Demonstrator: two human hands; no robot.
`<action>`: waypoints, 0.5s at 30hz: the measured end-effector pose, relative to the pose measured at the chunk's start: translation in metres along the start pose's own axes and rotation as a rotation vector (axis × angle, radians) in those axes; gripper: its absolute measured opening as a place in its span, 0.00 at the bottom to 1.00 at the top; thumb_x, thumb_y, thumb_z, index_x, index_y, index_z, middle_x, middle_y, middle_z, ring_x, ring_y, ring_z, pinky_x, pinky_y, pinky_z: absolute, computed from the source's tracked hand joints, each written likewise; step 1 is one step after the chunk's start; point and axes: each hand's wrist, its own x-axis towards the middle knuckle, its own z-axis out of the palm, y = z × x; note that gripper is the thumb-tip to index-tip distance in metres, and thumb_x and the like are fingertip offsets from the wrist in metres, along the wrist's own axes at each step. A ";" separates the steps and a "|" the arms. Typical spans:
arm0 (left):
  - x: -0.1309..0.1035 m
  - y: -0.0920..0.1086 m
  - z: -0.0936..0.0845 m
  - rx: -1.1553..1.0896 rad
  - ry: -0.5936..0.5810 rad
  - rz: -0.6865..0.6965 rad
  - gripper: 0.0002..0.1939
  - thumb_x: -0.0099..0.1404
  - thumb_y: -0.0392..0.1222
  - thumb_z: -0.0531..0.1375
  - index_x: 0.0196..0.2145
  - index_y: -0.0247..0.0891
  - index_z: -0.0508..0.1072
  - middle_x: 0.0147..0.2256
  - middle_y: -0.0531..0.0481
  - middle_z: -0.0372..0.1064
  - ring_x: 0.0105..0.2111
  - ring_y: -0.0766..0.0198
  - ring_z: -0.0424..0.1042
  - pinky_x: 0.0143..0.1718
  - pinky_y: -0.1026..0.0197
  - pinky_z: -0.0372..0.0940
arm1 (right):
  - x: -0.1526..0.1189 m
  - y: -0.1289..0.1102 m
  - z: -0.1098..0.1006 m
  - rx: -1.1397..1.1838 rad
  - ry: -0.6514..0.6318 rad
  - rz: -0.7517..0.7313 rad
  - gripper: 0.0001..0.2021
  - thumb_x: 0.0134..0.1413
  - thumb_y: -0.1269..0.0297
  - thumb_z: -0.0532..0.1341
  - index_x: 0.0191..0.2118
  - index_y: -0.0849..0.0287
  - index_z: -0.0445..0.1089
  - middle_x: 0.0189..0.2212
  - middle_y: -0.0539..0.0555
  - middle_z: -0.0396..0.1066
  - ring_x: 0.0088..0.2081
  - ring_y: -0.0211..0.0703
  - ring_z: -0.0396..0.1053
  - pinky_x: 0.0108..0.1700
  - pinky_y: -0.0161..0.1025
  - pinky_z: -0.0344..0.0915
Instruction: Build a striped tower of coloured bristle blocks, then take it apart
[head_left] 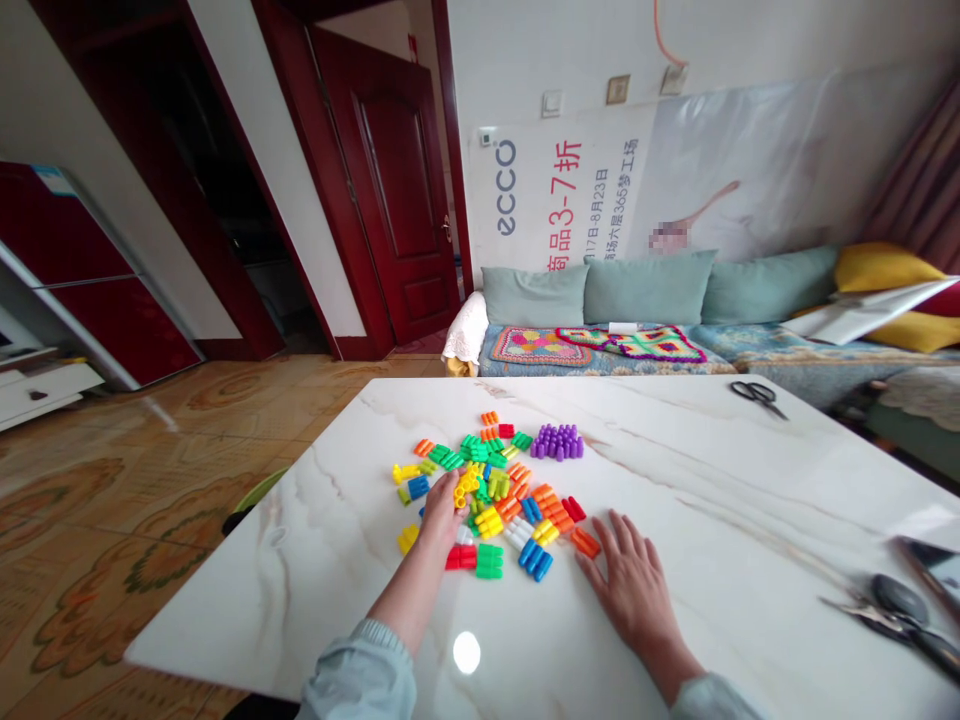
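Note:
My left hand [444, 508] is closed on a yellow toy block [466, 486] made of joined tubes, raised at the left of the block pile. Flat on the table, fingers spread, my right hand [628, 572] lies beside an orange block [585, 543]; whether a finger touches it I cannot tell. Between the hands are scattered tube blocks: blue [535, 560], green [490, 561], red [460, 557], white [518, 532] and yellow [489, 522] ones. A group of purple blocks [557, 441] stands upright at the pile's back right. Part of the pile is hidden behind my left hand.
The white marble-patterned table [720, 500] carries black-handled scissors [757, 394] at its far right. Nearer on the right are a dark-handled metal tool [896, 610] and a dark flat device [934, 565]. Behind stands a sofa with green cushions [649, 288].

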 end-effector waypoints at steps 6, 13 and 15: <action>-0.002 0.004 0.001 0.142 -0.071 0.084 0.28 0.49 0.52 0.68 0.47 0.39 0.71 0.33 0.51 0.72 0.26 0.69 0.70 0.21 0.71 0.56 | 0.000 -0.002 -0.003 0.000 -0.021 0.010 0.31 0.60 0.44 0.46 0.60 0.60 0.61 0.64 0.60 0.51 0.65 0.54 0.46 0.64 0.54 0.43; 0.000 0.003 0.006 0.754 -0.210 0.565 0.12 0.54 0.33 0.58 0.37 0.38 0.76 0.40 0.46 0.74 0.42 0.59 0.70 0.46 0.55 0.64 | 0.001 -0.006 -0.010 0.016 -0.058 0.033 0.31 0.60 0.43 0.47 0.61 0.59 0.61 0.65 0.60 0.50 0.66 0.54 0.45 0.64 0.54 0.43; -0.008 0.000 0.015 0.970 -0.249 0.741 0.13 0.54 0.30 0.56 0.35 0.40 0.77 0.42 0.48 0.73 0.46 0.57 0.67 0.51 0.52 0.61 | 0.001 -0.007 -0.012 0.022 -0.065 0.037 0.31 0.60 0.43 0.47 0.61 0.60 0.61 0.65 0.61 0.50 0.66 0.54 0.45 0.64 0.54 0.43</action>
